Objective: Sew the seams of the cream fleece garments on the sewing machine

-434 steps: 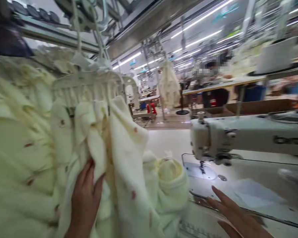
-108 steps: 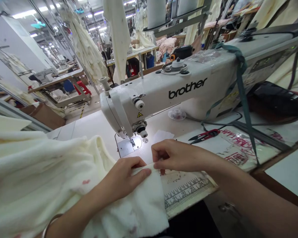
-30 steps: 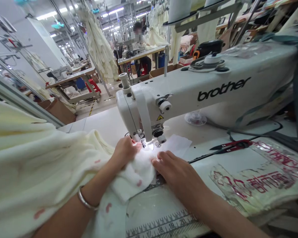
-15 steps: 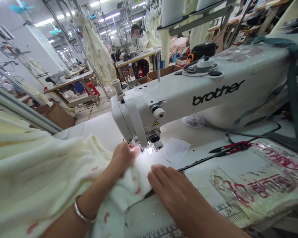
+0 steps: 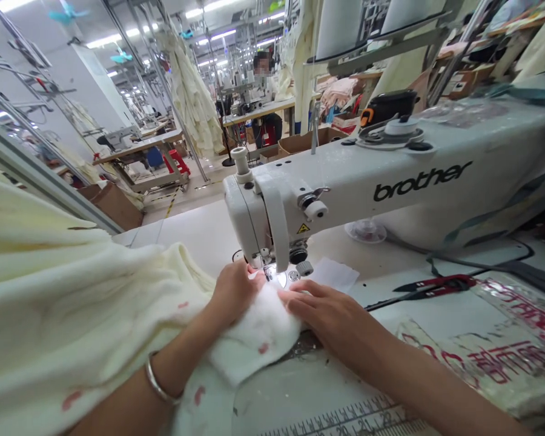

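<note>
A cream, fluffy fabric (image 5: pixel 131 297) with small reddish marks runs from the left to under the needle of a white sewing machine (image 5: pixel 258 212). My left hand (image 5: pixel 236 292), with a metal bangle on its wrist, is closed on the fabric close to the presser foot (image 5: pixel 270 274). On the other side, my right hand (image 5: pixel 320 306) has its bent fingers on the right edge of the fabric, just in front of the needle area. Its thumb is hidden. The machine's lamp lights the cloth between both hands.
Red-handled thread snips (image 5: pixel 436 286) and a white paper-like piece (image 5: pixel 336 275) lie right of the needle. A printed ruler (image 5: pixel 358 418) runs along the front. Thread cones (image 5: pixel 338 30) stand above the machine. A person (image 5: pixel 263 75) sits at a farther table.
My right hand has moved closer to the needle along the fabric's edge, its fingers now more stretched forward. The left hand keeps its hold by the presser foot. The camera view has shifted left.
</note>
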`<state>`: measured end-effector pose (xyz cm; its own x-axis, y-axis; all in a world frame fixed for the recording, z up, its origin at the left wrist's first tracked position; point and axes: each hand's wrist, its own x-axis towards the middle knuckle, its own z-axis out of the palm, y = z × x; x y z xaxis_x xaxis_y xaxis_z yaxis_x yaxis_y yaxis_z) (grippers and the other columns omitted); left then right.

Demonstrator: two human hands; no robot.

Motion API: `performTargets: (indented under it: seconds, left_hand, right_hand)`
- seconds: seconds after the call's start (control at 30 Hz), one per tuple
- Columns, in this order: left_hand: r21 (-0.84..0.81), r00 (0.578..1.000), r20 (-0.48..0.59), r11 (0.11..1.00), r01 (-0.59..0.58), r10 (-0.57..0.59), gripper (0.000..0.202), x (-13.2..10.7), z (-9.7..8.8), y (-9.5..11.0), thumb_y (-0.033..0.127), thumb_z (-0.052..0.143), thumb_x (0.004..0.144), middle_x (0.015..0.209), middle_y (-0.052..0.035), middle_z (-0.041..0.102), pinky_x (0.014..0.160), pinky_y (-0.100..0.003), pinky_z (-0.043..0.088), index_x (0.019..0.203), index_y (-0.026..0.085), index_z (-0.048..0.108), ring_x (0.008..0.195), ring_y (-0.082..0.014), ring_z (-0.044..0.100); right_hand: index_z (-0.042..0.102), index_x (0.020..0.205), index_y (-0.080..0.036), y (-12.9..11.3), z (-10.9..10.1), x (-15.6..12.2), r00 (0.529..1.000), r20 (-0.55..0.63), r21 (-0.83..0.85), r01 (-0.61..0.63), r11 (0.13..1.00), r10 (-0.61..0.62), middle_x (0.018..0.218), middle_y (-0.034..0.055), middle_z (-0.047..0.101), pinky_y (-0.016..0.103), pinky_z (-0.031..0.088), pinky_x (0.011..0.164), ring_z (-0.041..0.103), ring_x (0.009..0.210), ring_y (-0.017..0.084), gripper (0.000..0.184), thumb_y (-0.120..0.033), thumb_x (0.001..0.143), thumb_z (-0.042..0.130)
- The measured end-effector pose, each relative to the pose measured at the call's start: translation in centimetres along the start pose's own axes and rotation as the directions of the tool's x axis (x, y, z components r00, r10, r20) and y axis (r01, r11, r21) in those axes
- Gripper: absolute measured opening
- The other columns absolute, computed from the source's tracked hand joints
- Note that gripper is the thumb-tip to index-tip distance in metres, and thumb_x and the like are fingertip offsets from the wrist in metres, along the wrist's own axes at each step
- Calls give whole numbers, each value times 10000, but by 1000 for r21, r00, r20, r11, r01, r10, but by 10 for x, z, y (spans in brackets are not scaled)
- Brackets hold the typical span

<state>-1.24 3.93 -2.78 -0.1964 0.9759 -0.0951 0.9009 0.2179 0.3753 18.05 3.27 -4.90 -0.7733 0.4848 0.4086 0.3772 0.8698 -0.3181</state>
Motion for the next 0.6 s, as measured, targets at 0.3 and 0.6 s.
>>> performTargets:
  seconds: [0.3, 0.6]
  left_hand:
    - [-32, 994, 30, 994, -101, 102, 130, 9, -3, -4, 236, 556, 764, 722, -45, 666, 633, -260, 388, 731, 155, 652, 709, -185, 596]
    - [-59, 985, 4, 983, -172, 173, 114, 24, 4, -18, 227, 586, 727, 819, -66, 689, 761, -294, 472, 798, 179, 660, 859, -226, 623]
  right_hand:
    - [616, 890, -120, -46, 38, -5, 926, -352, -153, -204, 967, 140, 1077, 104, 653, 348, 446, 785, 549, 973, 217, 335, 19, 862, 312]
    - [637, 883, -103, -43, 39, 7, 933, -343, -235, -196, 952, 107, 1052, 136, 658, 377, 419, 826, 547, 929, 230, 305, 24, 786, 377]
